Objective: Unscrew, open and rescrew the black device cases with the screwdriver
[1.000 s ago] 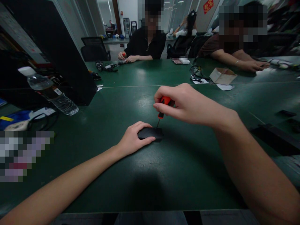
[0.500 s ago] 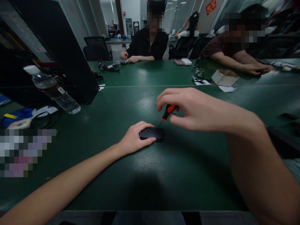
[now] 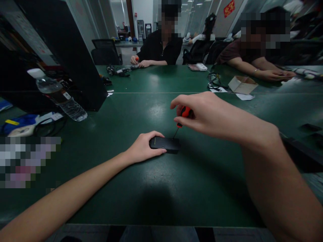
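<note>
A small black rectangular case point(image 3: 168, 144) lies flat on the green table point(image 3: 126, 198). My left hand point(image 3: 145, 146) grips its left end, thumb along the near side and fingers along the far side. Above and to the right, my right hand point(image 3: 199, 111) is closed round the red and black handle of a screwdriver point(image 3: 186, 112). The thin shaft slants down to the case's far edge, where the tip appears to touch it. Whether a screw sits under the tip is too small to tell.
A water bottle point(image 3: 62, 95) leans by a large black cabinet point(image 3: 83, 67) at left. Across the table are a small open box point(image 3: 242, 84), dark cables point(image 3: 214, 80) and two people at work, one in black point(image 3: 161, 47). Black objects point(image 3: 302, 154) lie at far right.
My right hand has shifted its fingers on the screwdriver handle, with the thumb now further forward. The case shows slightly more of its top, and my left thumb and fingers have moved back a little.
</note>
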Demonstrator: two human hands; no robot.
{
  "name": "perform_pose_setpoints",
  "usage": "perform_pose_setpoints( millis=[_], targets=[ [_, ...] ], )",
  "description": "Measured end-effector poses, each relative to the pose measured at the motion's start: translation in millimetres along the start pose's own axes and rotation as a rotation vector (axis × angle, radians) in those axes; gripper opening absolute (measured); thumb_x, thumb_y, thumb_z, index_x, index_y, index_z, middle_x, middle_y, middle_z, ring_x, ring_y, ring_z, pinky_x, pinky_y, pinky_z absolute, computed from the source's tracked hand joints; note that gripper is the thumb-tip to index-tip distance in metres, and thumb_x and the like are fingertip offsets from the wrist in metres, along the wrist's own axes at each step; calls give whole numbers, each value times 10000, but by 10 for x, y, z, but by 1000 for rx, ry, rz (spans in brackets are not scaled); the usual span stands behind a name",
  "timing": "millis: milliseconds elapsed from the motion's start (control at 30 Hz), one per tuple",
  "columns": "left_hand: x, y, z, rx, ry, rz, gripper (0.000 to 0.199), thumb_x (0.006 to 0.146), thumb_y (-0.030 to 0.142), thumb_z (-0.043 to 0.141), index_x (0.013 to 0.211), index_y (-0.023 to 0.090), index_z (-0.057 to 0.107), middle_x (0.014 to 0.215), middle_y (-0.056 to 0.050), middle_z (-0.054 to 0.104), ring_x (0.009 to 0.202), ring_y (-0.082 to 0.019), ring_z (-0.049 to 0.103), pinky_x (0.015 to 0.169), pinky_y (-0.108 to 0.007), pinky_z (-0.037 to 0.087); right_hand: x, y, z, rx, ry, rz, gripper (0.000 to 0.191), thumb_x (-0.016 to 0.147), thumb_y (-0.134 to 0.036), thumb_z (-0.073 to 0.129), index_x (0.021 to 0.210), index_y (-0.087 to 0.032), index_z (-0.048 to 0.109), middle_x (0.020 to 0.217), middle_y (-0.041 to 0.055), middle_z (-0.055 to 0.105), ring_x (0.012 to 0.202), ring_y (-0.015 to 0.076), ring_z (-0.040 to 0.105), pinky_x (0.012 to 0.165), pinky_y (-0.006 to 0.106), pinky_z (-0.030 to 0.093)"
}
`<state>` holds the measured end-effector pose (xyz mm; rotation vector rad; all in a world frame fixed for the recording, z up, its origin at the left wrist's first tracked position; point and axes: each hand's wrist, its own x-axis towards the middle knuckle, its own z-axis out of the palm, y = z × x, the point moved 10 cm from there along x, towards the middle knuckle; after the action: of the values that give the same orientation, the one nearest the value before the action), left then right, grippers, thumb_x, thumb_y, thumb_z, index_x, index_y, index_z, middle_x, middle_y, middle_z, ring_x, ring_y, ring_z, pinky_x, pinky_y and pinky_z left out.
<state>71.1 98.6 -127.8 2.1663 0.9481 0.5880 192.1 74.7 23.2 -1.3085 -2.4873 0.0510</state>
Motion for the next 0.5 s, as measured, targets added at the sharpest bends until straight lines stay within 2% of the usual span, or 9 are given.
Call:
perform_pose_setpoints(
  millis=[267,500],
  targets=[
    [2,-25,13,-72,4,-26,445,768,392,847,1143,192,720,1022,-44,768,895,-235,720,803,-338,534,2,-279,-41,156,-10,-124,152,889,-224,631,1028,-202,690,957,49,748,832,202,676,740,306,467],
    [3,-6,2,-74,7,-28,436,763,382,854,1130,187,723,1025,-50,775,903,-244,726,809,-343,541,25,-308,29,150,-24,-138,158,886,-190,606,1020,-194,689,945,47,748,840,194,674,743,290,448]
  ],
)
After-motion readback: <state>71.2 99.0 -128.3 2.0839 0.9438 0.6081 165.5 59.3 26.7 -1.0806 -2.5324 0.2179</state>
